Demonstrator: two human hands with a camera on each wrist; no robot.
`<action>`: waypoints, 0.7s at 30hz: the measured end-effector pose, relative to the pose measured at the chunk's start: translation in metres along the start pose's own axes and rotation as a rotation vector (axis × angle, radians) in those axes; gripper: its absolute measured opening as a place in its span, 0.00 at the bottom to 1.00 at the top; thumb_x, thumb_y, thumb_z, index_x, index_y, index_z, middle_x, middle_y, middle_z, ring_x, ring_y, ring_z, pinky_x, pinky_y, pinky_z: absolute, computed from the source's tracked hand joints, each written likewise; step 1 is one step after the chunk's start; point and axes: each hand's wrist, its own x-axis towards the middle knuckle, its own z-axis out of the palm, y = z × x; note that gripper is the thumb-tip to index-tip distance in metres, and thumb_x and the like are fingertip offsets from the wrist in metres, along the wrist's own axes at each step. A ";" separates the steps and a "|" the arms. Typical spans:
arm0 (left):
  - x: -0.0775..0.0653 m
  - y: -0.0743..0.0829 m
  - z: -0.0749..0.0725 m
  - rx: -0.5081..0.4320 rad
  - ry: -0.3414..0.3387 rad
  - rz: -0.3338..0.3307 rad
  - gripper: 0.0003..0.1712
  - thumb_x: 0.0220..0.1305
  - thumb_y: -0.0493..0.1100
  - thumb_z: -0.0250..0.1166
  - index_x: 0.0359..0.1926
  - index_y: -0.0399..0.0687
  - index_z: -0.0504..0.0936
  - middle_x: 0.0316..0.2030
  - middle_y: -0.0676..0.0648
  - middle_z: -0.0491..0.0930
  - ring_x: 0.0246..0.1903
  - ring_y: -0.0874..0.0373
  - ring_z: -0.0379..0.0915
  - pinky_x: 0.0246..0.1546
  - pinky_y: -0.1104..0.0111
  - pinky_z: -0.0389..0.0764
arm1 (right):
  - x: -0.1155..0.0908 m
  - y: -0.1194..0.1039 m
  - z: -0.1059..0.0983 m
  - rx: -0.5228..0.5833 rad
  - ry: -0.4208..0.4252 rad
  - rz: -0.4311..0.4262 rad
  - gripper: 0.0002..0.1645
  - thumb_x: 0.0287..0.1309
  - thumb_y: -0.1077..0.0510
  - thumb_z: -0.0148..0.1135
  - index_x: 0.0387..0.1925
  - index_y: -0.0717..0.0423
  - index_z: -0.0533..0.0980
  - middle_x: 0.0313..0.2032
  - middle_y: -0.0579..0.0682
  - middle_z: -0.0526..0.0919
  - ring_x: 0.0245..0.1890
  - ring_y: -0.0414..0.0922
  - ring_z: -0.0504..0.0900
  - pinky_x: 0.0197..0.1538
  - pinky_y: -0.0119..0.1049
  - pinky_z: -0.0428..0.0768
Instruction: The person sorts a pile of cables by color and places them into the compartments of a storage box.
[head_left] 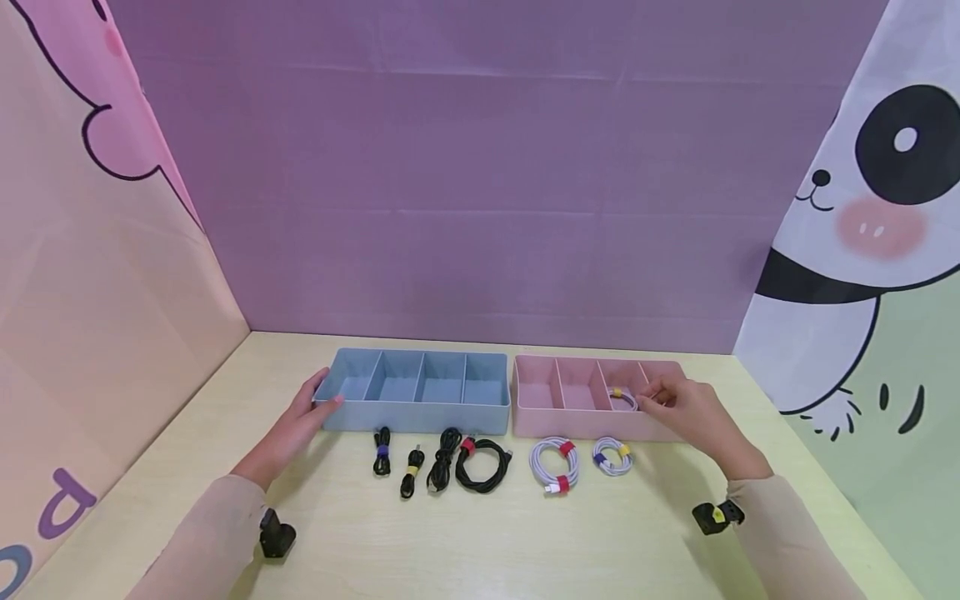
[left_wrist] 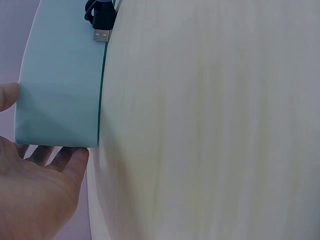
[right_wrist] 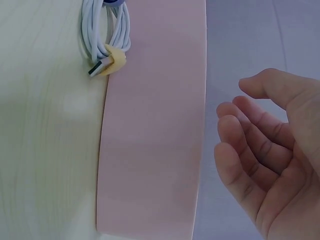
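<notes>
My left hand (head_left: 300,423) holds the left end of a blue divided organizer box (head_left: 420,418), thumb over the rim and fingers against the end wall. Beside it stands a pink divided organizer box (head_left: 585,423). My right hand (head_left: 693,410) hovers over the right part of the pink box, its fingertips close to a coiled light cable (head_left: 624,398) with a yellow tie in a compartment. In the right wrist view the right fingers (right_wrist: 232,162) are loosely bent, thumb apart, with nothing between them.
Before the blue box lie several bundled black cables, one a coil (head_left: 483,483) with a red tie. Two white coiled cables lie before the pink box: a larger one (head_left: 534,467) with red ties and a smaller one (head_left: 615,468). A purple backdrop (head_left: 480,208) rises behind.
</notes>
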 end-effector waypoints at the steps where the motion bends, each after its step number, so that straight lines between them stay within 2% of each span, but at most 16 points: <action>1: 0.000 0.000 0.000 -0.001 0.000 -0.001 0.52 0.75 0.64 0.50 0.80 0.49 0.29 0.78 0.33 0.29 0.74 0.29 0.32 0.69 0.34 0.43 | 0.000 0.000 0.000 0.001 0.001 -0.003 0.05 0.61 0.58 0.69 0.33 0.55 0.81 0.29 0.44 0.83 0.30 0.42 0.79 0.36 0.39 0.79; 12: 0.000 -0.002 -0.002 -0.001 -0.016 0.016 0.52 0.75 0.64 0.50 0.80 0.49 0.29 0.77 0.32 0.31 0.74 0.29 0.34 0.68 0.35 0.46 | -0.009 0.000 0.005 -0.003 -0.030 0.011 0.05 0.62 0.58 0.68 0.33 0.54 0.81 0.28 0.44 0.81 0.30 0.42 0.76 0.33 0.36 0.77; 21: 0.001 -0.001 -0.003 -0.001 -0.028 0.005 0.52 0.75 0.64 0.50 0.80 0.51 0.28 0.77 0.32 0.29 0.74 0.29 0.31 0.68 0.34 0.44 | -0.014 -0.001 0.010 0.010 -0.059 0.024 0.03 0.62 0.59 0.68 0.34 0.55 0.83 0.28 0.43 0.82 0.30 0.42 0.77 0.34 0.36 0.78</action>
